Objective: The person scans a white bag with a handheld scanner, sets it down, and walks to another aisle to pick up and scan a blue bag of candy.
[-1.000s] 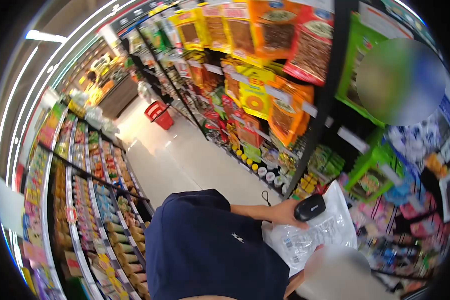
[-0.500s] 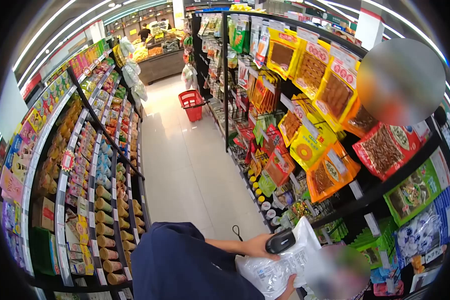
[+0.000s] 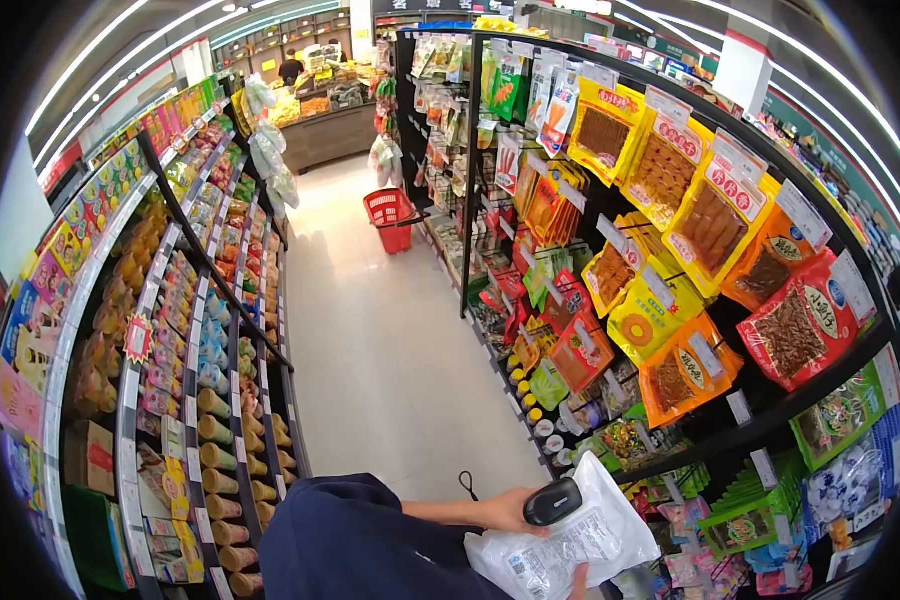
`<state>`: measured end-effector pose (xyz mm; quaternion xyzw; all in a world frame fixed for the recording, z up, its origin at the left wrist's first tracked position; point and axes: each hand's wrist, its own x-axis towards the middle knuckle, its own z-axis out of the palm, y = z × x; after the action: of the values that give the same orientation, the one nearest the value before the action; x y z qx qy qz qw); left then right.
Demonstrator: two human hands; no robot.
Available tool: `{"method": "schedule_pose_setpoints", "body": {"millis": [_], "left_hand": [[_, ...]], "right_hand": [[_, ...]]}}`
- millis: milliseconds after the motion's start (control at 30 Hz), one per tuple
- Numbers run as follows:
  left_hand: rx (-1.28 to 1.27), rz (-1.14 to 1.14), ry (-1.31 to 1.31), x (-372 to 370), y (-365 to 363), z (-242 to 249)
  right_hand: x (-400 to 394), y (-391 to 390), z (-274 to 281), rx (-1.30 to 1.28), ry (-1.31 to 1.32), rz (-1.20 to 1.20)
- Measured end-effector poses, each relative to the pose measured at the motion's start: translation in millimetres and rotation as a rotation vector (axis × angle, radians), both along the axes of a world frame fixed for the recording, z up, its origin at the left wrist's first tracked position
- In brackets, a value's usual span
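My left hand (image 3: 506,512), reaching in from a navy sleeve (image 3: 360,545), is closed around a black, rounded handheld device (image 3: 553,502). A dark cord loop (image 3: 467,484) shows beside that wrist. The device rests over a white plastic package (image 3: 610,520) with printed text and a code-like patch on it. At the bottom edge, part of my right hand (image 3: 579,580) presses on the package's near side; the rest of this hand is hidden or out of frame. Both hands are in front of the lower right rack.
Hanging snack bags (image 3: 725,225) fill the black rack on the right. Stepped shelves (image 3: 182,400) of packets and cups line the left. A red basket (image 3: 390,222) stands farther down the tiled aisle (image 3: 370,350). A person (image 3: 291,70) is near the far counter.
The view has shifted slightly, so the right rack appears farther right. The package lies a little lower, its upper corner dipped. Both hands keep their grip.
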<state>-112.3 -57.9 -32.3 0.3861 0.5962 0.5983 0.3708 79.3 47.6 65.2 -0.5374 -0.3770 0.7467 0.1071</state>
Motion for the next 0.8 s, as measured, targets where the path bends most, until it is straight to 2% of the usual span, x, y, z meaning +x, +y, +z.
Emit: {"method": "schedule_pose_setpoints", "body": {"millis": [333, 367, 433, 467, 533, 600, 633, 733, 800], "left_hand": [[0.016, 0.001, -0.058, -14, -17, 5], [0.020, 0.006, -0.036, -14, -16, 1], [0.022, -0.012, -0.015, -14, -16, -4], [0.007, -0.012, -0.035, -14, -14, -5], [-0.003, -0.056, -0.054, -13, -11, -5], [0.040, 0.008, -0.084, -12, -10, -5], [0.038, -0.044, -0.082, -12, -10, -7], [-0.126, 0.022, -0.050, -7, -8, -14], [-0.089, 0.004, -0.049, -4, -6, -16]], "right_hand": [[-3, -21, 9, -0.015, -0.080, 0.062], [1, -20, -5, -0.017, -0.077, 0.057], [12, -16, -52, -0.279, 0.379, 0.008], [13, -13, -62, -0.291, 0.460, -0.001], [10, -6, -82, -0.119, 0.423, 0.004], [11, 4, -105, 0.001, 0.442, -0.011], [14, 7, -117, 0.045, 0.460, -0.026], [35, 11, -147, 0.137, 0.478, -0.097], [44, 4, -142, 0.153, 0.419, -0.172]]}}
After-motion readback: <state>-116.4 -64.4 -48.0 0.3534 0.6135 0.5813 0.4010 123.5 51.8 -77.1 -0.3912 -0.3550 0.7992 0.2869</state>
